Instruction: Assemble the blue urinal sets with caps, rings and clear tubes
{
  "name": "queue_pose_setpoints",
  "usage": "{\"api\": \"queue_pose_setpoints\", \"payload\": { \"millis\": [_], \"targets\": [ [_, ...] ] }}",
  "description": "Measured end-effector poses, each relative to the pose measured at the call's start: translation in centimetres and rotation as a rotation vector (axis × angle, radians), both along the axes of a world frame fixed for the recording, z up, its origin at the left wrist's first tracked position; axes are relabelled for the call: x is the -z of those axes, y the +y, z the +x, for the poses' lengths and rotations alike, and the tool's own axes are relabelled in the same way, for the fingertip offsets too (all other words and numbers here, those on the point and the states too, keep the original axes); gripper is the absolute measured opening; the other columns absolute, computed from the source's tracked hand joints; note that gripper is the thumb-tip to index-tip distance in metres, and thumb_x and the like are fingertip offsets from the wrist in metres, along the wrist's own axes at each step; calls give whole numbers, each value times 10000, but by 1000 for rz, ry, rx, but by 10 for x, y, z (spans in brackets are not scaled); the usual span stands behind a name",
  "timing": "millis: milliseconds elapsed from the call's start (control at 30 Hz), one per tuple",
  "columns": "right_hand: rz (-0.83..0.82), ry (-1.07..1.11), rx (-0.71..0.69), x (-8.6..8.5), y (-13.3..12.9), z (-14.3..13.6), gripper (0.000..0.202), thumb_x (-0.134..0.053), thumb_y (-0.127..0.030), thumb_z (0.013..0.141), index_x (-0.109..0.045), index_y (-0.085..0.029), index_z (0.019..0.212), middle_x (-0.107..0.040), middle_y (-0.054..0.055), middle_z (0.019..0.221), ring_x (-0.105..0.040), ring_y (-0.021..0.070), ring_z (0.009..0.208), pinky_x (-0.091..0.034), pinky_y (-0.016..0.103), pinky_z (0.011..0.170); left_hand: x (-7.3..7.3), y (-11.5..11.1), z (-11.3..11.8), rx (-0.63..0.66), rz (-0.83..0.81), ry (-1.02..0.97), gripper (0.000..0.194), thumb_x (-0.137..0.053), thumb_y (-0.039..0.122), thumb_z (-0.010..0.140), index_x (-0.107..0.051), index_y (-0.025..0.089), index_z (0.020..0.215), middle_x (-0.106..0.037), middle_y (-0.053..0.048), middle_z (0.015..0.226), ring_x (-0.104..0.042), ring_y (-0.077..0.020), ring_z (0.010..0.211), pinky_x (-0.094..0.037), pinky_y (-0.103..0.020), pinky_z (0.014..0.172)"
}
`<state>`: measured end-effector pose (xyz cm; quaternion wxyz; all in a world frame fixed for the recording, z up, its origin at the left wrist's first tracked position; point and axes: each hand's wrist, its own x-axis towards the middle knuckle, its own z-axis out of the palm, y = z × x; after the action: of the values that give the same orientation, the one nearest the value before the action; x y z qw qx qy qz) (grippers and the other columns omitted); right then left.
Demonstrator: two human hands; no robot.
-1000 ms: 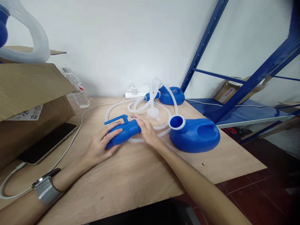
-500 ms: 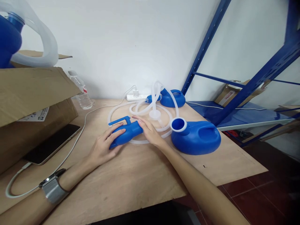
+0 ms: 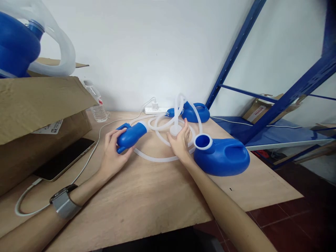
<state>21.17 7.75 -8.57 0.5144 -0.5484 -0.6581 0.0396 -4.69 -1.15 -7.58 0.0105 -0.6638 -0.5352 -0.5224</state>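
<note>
My left hand [image 3: 114, 148] is wrapped round a small blue plastic container [image 3: 133, 135], its pale-rimmed mouth turned to the right. Nearer the middle, my right hand [image 3: 181, 140] has its fingers apart beside a white round cap [image 3: 174, 131] on coiled clear tubing [image 3: 160, 159]; whether the fingertips touch it I cannot tell. To the right of that hand lies a big blue bottle [image 3: 223, 157] on its side, its white-rimmed mouth facing up and left. Another blue bottle [image 3: 196, 113] with tubing at its neck rests by the wall.
On the left are a cardboard box [image 3: 44, 105] with a blue container above it, a black phone [image 3: 64, 159] on a white cable and a water bottle [image 3: 98, 105]. A power strip [image 3: 156, 110] sits by the wall. Blue shelving [image 3: 233, 52] stands right of the wooden table [image 3: 147, 203].
My right hand has left the small blue container and moved right to the tubing and cap. My left hand still holds the container, now tilted up more. The view has shifted slightly.
</note>
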Motion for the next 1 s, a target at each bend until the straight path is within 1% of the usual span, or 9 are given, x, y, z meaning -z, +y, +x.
{"api": "queue_pose_setpoints", "payload": {
  "millis": [133,233,367,500,600,733,833,900,1000],
  "targets": [
    [-56,53,-140,2,0,3,829,-590,-263,876,-168,-173,1583,-445,235,1556,-468,339,1446,-417,570,1162,1,0,0,50,-12,44,555,-683,337,864,-542,251,1394,-508,-134,1395,-562,-338,1312,-628,-477,927],
    [-2,98,-158,-4,-8,-3,741,-651,-351,885,-284,-193,1509,-538,211,1468,-537,337,1377,-468,559,1114,1,0,0,43,9,80,542,-679,333,869,-550,242,1387,-540,-131,1365,-590,-331,1272,-616,-489,947],
    [76,189,-202,-14,-24,-16,644,-749,-471,842,-427,-207,1333,-624,168,1317,-633,299,1222,-550,458,1005,2,0,2,79,-1,136,522,-679,337,878,-572,235,1380,-570,-132,1367,-603,-325,1277,-632,-439,913],
    [243,80,-259,-20,-35,-24,461,-738,-426,865,-515,-220,1211,-660,119,1185,-655,268,1132,-554,429,984,5,1,2,165,-14,218,494,-644,327,908,-576,254,1393,-608,-107,1426,-627,-308,1289,-581,-475,1036],
    [371,-7,-308,-20,-38,-26,427,-721,-379,894,-525,-218,1238,-663,126,1187,-655,261,1135,-557,428,988,6,4,1,169,-41,218,501,-638,328,913,-569,253,1404,-621,-104,1441,-630,-317,1296,-530,-525,1103],
    [336,-42,-324,-22,-41,-26,441,-688,-393,922,-529,-232,1300,-659,135,1252,-648,268,1197,-556,448,1032,9,7,0,103,-75,216,517,-637,318,910,-550,240,1414,-605,-134,1429,-602,-348,1309,-533,-576,1082],
    [282,-109,-357,-23,-44,-24,433,-666,-410,933,-567,-251,1323,-656,129,1297,-643,269,1237,-553,449,1060,9,6,-2,-29,2,255,520,-654,309,898,-562,230,1404,-546,-181,1434,-565,-402,1322,-523,-635,1058],
    [265,-151,-384,-24,-45,-23,423,-666,-416,931,-605,-259,1319,-655,124,1324,-646,267,1245,-565,435,1051,3,2,-2,-94,116,331,563,-688,294,883,-553,238,1426,-505,-203,1472,-533,-444,1345,-504,-672,1052],
    [258,-209,-434,-24,-47,-23,410,-659,-417,924,-640,-268,1306,-656,111,1352,-658,257,1238,-578,418,1040,-19,-1,5,-30,349,564,684,-727,218,861,-497,326,1496,-464,-162,1568,-498,-439,1404,-459,-662,1107]
  ]
}}
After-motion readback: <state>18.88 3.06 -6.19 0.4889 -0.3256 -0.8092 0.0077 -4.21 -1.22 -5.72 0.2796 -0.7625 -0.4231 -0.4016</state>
